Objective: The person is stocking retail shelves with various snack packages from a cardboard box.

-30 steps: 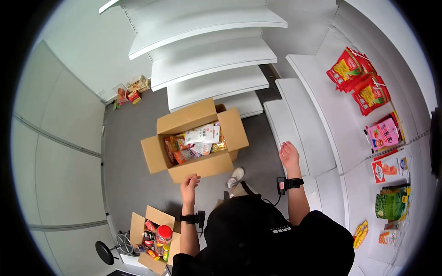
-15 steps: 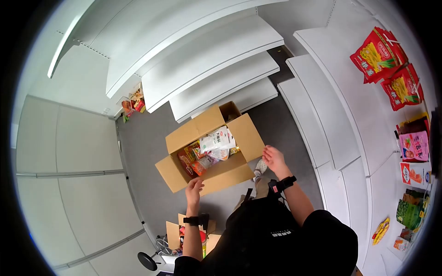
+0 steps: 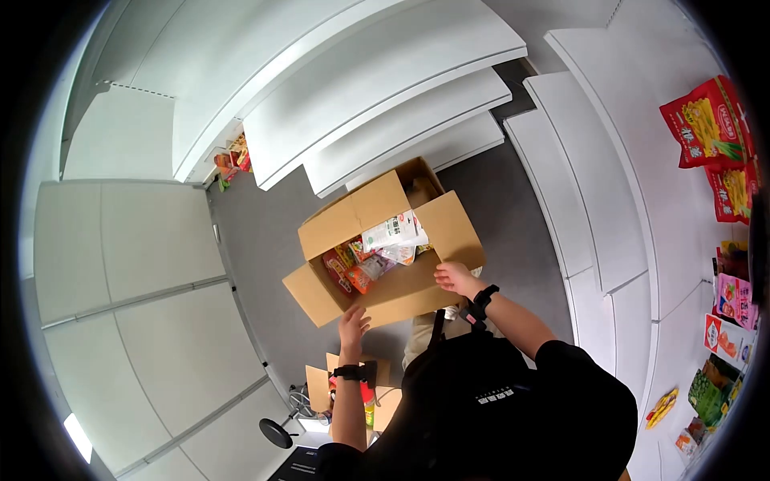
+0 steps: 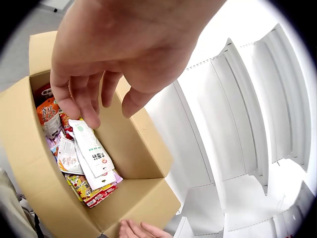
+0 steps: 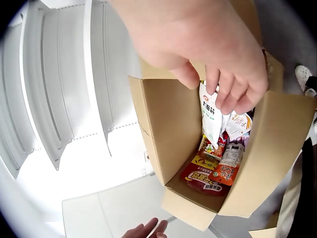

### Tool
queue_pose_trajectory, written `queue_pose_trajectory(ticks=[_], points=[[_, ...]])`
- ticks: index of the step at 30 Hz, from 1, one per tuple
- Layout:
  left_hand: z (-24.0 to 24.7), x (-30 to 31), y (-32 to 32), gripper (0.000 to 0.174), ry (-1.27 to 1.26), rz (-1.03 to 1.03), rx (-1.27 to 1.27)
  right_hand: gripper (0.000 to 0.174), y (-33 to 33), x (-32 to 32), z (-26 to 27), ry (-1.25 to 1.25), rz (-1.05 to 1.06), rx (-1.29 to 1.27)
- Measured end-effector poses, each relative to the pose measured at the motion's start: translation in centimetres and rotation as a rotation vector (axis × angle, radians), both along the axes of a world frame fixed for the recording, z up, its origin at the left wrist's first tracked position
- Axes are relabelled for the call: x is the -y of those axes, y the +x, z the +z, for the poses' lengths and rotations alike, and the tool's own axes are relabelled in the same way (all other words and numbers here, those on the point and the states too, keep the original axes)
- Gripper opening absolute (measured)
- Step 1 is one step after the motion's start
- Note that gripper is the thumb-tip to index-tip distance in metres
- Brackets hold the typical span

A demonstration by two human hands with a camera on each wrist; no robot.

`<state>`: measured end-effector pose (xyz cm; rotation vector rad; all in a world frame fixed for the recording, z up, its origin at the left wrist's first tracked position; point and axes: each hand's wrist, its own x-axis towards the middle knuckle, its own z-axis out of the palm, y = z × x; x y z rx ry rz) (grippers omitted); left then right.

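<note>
An open cardboard box (image 3: 411,303) stands on the floor in front of me, its flaps spread outward. Snack packets fill part of it: a white pouch (image 3: 390,232) lies on top, beside an orange bag (image 5: 225,171) and a dark red packet (image 5: 200,181). My left hand (image 3: 352,327) hovers at the near left corner of the box, fingers loosely bent and holding nothing. Over the near right corner, by the right flap (image 3: 453,232), is my right hand (image 3: 455,278). Its fingers hang relaxed, with nothing between them.
White shelves (image 3: 385,88) rise beyond the box, and more shelving on the right bears red snack bags (image 3: 706,120) and other packets. A second carton (image 3: 318,389) with goods stands near my left forearm. A black round-topped object (image 3: 275,433) is beside it.
Both hands have come closer to the box, the right hand moving left and inward to its near right corner. My view has turned, and the box now appears farther right.
</note>
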<state>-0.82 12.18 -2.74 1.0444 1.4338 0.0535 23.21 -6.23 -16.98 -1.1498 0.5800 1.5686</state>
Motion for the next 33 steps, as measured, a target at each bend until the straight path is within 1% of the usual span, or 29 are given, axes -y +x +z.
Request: queue_pose_trajectory(ticks=[3, 6, 9, 11, 12, 13, 15, 16, 18, 20, 23, 24, 27, 30, 33], points=[[-0.9, -0.3, 0.6, 0.039, -0.048, -0.026, -0.004, 0.028, -0.3, -0.4, -0.8, -0.016, -0.030, -0.019], [-3.3, -1.4, 1.7, 0.037, -0.102, -0.012, 0.005, 0.033, -0.9, -0.5, -2.0, -0.042, 0.003, -0.051], [-6.4, -3.1, 3.1, 0.030, -0.172, 0.008, 0.002, 0.034, -2.5, -0.4, -5.0, -0.018, 0.020, -0.125], [-10.3, -5.0, 2.8, 0.024, -0.216, -0.052, 0.022, 0.034, -3.5, -0.6, -4.4, -0.054, -0.030, -0.120], [-11.1, -5.6, 3.7, 0.021, -0.240, -0.086, 0.037, 0.034, -3.8, -0.6, -4.6, -0.073, -0.059, -0.113], [-12.0, -5.9, 4.4, 0.016, -0.226, -0.072, -0.053, 0.032, -4.0, -0.7, -4.9, -0.090, -0.057, -0.120], [-14.7, -7.5, 5.4, 0.025, -0.264, -0.124, -0.084, 0.029, -4.6, -0.5, -5.6, -0.130, -0.052, -0.137], [-15.9, -8.1, 5.5, 0.029, -0.287, -0.144, -0.102, 0.029, -5.1, -0.2, -5.9, -0.112, -0.052, -0.094], [-17.7, -8.9, 6.6, 0.027, -0.275, -0.197, -0.120, 0.030, -5.7, 0.8, -6.6, -0.081, -0.039, -0.001], [-17.6, -9.4, 8.2, 0.022, -0.258, -0.244, -0.097, 0.033, -6.2, 0.9, -6.1, -0.122, -0.100, 0.020], [-20.7, -10.9, 8.6, 0.025, -0.332, -0.260, -0.070, 0.037, -6.0, 0.5, -5.5, -0.138, -0.202, 0.062], [-21.4, -10.9, 8.8, 0.026, -0.345, -0.236, -0.061, 0.038, -6.1, 0.4, -5.5, -0.138, -0.238, 0.074], [-22.6, -10.8, 8.7, 0.028, -0.378, -0.171, -0.061, 0.031, -7.0, -0.6, -5.4, -0.185, -0.479, 0.166], [-24.9, -11.1, 8.2, 0.028, -0.390, -0.196, -0.085, 0.036, -7.3, -1.1, -4.9, -0.220, -0.507, 0.200], [-28.0, -11.3, 7.5, 0.024, -0.306, -0.346, -0.159, 0.038, -7.6, -1.2, -5.2, -0.275, -0.510, 0.219]])
